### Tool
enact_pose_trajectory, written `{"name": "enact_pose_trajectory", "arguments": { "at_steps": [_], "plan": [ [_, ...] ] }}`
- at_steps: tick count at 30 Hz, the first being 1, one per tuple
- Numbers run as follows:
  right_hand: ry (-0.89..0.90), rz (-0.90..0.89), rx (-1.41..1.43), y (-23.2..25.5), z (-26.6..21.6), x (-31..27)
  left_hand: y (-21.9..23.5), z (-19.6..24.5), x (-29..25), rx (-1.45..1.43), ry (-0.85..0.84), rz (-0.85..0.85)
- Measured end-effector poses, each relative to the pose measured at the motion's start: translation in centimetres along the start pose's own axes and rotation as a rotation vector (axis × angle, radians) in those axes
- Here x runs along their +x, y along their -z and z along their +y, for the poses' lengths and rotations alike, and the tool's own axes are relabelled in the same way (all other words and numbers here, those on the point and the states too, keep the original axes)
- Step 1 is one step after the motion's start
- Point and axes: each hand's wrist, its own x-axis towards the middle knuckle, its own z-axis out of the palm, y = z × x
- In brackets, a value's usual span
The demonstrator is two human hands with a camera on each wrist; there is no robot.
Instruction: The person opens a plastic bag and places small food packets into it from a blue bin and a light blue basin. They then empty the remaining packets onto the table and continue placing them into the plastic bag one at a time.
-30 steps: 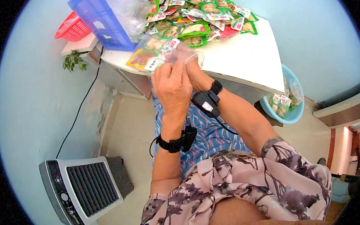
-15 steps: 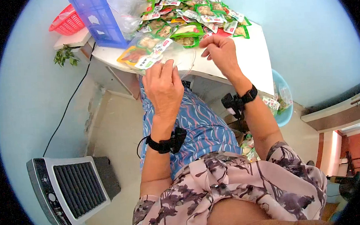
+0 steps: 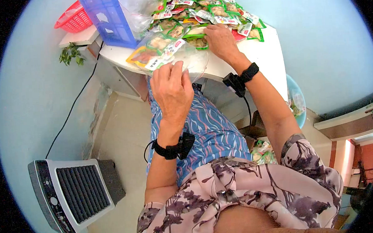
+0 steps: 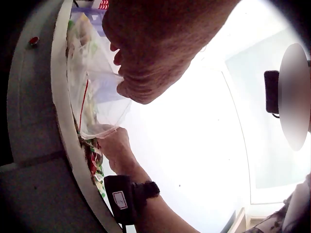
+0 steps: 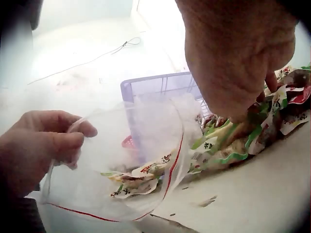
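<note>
My left hand (image 3: 171,90) pinches the edge of a clear zip bag (image 5: 112,160) with a red seal line between thumb and fingers. Inside the bag are several small food packets, among them a yellow-edged one (image 3: 141,56) and a green-edged one (image 3: 158,42). The bag lies over the near edge of the white table. My right hand (image 3: 224,43) is at the near side of a heap of packets (image 3: 215,11), fingertips on a green packet (image 3: 196,31). I cannot tell whether its fingers grip that packet.
A blue plastic basket (image 3: 109,22) stands on the table's left part, with clear bags (image 3: 138,10) beside it. Farther left is a red basket (image 3: 75,17). A light-blue tub (image 3: 297,99) with packets stands right of the white table (image 3: 267,59). An air cooler (image 3: 75,194) stands on the floor.
My right hand has left the bag's mouth, swung right, then moved up to the packet heap. My left hand still holds the bag in nearly the same place.
</note>
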Motion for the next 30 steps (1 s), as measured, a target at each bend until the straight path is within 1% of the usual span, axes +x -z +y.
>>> {"name": "enact_pose_trajectory", "arguments": {
  "at_steps": [1,4,7,10,13,16,19,25,26,29,30],
  "plan": [
    [-0.009,-0.013,-0.008,0.0,0.0,0.0,0.0,0.0,0.0,-0.003,-0.002,0.001],
    [-0.015,0.106,0.140,0.3,-0.3,0.0,0.1,0.1,0.0,-0.005,-0.010,0.005],
    [-0.046,0.099,0.086,0.6,-0.8,0.3,-0.1,0.1,0.0,0.006,-0.017,0.008],
    [-0.058,0.006,0.080,0.4,-0.5,0.8,-0.1,0.1,0.2,0.008,-0.017,0.009],
    [-0.034,0.038,0.040,0.4,-0.3,0.6,0.0,0.2,0.3,0.006,-0.008,-0.009],
    [-0.006,0.200,0.082,1.0,-0.1,-0.1,0.0,0.1,0.4,0.002,-0.004,-0.017],
    [-0.043,0.216,0.037,1.9,1.0,-0.7,-0.1,0.0,0.2,0.004,-0.017,0.003],
    [-0.165,0.476,0.019,6.3,1.7,-3.7,-0.3,-0.1,0.6,0.000,-0.039,0.025],
    [-0.156,0.486,-0.043,7.4,1.7,-4.4,-0.4,-0.1,0.5,-0.006,-0.032,0.020],
    [-0.253,0.405,-0.304,9.0,1.7,-6.7,-0.7,-0.4,0.2,-0.002,-0.025,0.028],
    [-0.329,0.274,-0.332,9.4,1.5,-7.5,-0.8,-0.5,0.1,0.005,-0.022,0.034]
  ]
}}
